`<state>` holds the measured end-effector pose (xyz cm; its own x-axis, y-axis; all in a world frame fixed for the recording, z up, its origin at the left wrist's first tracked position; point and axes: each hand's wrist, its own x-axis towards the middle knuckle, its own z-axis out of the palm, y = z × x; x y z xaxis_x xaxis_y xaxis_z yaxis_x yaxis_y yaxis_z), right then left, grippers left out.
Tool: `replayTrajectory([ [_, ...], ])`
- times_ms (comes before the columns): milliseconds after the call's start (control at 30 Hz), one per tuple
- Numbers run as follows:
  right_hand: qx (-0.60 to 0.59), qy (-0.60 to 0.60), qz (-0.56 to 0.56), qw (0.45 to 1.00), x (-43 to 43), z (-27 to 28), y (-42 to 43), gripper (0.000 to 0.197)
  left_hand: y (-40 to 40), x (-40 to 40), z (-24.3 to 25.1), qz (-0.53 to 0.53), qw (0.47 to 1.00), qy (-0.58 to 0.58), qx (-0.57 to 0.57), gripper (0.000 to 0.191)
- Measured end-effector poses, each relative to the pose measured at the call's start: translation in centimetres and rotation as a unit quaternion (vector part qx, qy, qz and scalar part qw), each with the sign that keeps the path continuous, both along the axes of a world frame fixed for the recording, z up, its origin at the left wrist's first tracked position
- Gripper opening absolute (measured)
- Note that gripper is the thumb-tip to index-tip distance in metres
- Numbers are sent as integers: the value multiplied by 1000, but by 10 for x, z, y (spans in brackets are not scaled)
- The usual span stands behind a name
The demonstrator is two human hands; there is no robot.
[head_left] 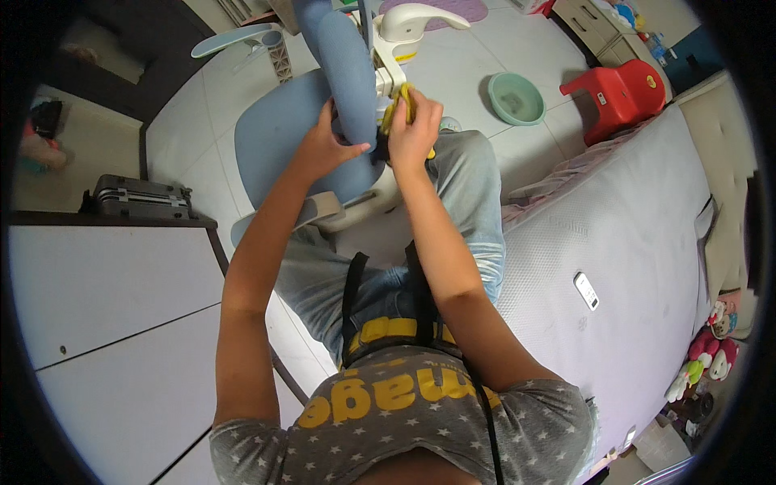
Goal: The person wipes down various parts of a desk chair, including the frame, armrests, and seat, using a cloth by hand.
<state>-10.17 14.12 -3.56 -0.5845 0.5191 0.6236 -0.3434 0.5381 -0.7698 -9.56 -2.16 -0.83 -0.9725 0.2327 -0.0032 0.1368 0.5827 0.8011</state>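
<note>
A blue padded swivel chair (273,130) with a pale plastic frame (388,66) stands before me, its backrest (350,79) towards me. My left hand (330,145) lies against the lower part of the backrest, fingers behind its edge and thumb spread out. With my right hand (415,127) I pinch a yellow cloth (403,103) against the frame at the back of the chair. A white armrest (418,21) sticks out above that hand. Part of the cloth is hidden by my fingers.
A green basin (516,99) stands on the tiled floor at the right, near a red plastic stool (618,100). Beside my right leg is a bed (558,339) with a white remote control (586,291) on it. A cabinet (115,273) with a grey case (142,197) behind it stands left.
</note>
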Motion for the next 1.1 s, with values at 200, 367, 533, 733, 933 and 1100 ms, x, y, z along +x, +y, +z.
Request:
replayTrajectory([
  [200,66,41,32,996,-28,-19,6,13,5,-2,2,-4,999,26,-29,107],
  [367,35,-69,74,994,-12,-65,12,13,7,-3,-2,3,1000,16,21,109],
  [533,18,-24,19,999,-7,-24,14,18,3,-2,-10,9,998,33,48,111],
  [733,112,41,6,993,-33,-7,12,25,10,1,2,15,999,31,20,112],
  [933,107,-15,112,988,-18,-51,18,21,6,-4,-7,19,999,23,25,110],
  [1100,51,-57,99,992,-4,-60,16,17,9,3,4,23,999,-11,25,109],
])
